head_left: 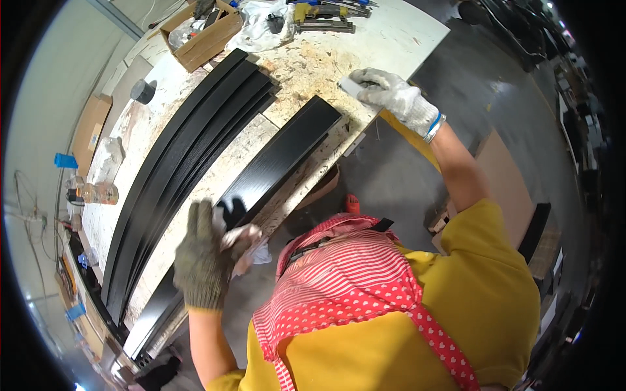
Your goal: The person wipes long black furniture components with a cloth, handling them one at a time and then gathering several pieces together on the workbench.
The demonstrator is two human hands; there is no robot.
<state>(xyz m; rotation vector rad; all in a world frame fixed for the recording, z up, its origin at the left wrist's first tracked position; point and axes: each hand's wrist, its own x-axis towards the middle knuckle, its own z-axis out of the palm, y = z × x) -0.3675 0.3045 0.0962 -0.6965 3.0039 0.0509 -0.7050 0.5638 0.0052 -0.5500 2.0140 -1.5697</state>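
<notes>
On the worn white workbench (398, 29), seen from the head camera, a short black panel (280, 159) lies slanting near the bench's front edge. At the panel's near end, the left hand (202, 257), in a dark knit glove, is clenched around a crumpled white cloth (251, 244) that touches the panel's lower corner. Beyond the panel's far end, the right hand (394, 94), in a pale glove, grips a small whitish block (350, 85) pressed to the bench top. Left of the panel, a stack of long curved black strips (189, 156) runs along the bench. Farther back from the panel sit a cardboard box (202, 39) and a plastic bottle (98, 193).
</notes>
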